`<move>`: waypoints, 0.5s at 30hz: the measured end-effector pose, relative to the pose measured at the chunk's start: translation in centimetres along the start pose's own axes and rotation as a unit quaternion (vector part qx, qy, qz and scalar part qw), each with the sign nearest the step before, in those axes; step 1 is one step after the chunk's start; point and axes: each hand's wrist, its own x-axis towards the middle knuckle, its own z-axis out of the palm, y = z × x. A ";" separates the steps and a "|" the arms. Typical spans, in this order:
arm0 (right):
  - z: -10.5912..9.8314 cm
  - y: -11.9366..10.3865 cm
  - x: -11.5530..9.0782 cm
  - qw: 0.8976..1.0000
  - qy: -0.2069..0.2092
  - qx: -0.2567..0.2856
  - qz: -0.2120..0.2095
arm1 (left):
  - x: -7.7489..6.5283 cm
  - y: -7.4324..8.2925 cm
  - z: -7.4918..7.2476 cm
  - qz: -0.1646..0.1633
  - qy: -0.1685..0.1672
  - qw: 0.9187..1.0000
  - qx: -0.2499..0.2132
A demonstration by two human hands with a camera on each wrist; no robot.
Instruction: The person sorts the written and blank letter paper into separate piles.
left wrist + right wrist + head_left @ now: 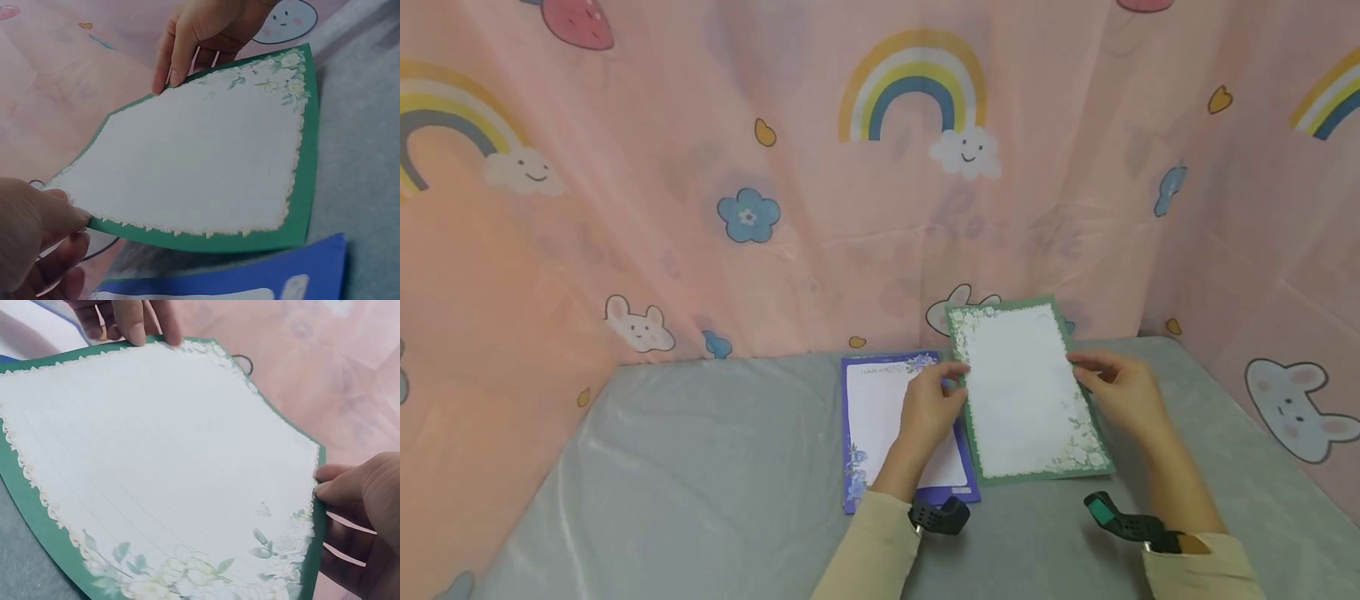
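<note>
A sheet of stationery paper [1018,392] with a green border and white flowers in two corners is held tilted up by its two sides. My left hand [931,400] pinches its left edge between thumb and fingers. On the opposite edge, my right hand [1123,392] pinches the paper the same way. The sheet bows slightly between the hands in both wrist views. Under my left hand and forearm lies purple-bordered stationery paper [880,417] with blue flowers, partly hidden by that arm and the green sheet.
A grey cloth [700,450] covers the table. Behind and at both sides hangs a pink curtain [820,292] printed with rainbows, rabbits and flowers. Each wrist wears a black strap [940,515].
</note>
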 end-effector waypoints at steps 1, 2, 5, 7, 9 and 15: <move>0.1 0.2 0.0 1.000 0.002 0.000 0.002 | 0.0 -0.1 0.2 -0.002 -0.003 1.000 0.007; 0.2 0.4 0.0 1.000 0.003 0.000 0.003 | 0.0 -0.1 0.3 -0.003 -0.004 1.000 0.015; 0.6 1.0 -0.1 1.000 0.000 0.002 0.008 | -0.1 -0.3 0.7 -0.004 -0.007 1.000 0.029; 0.8 1.4 -0.1 1.000 -0.005 0.002 0.013 | -0.1 -0.4 0.8 -0.001 -0.008 0.999 0.039; 1.1 1.8 0.0 1.000 -0.010 0.001 0.021 | -0.1 -0.6 0.9 0.001 -0.007 0.999 0.048; 1.8 2.5 0.0 0.999 -0.021 -0.012 0.036 | -0.2 -1.2 1.3 0.003 -0.010 0.997 0.070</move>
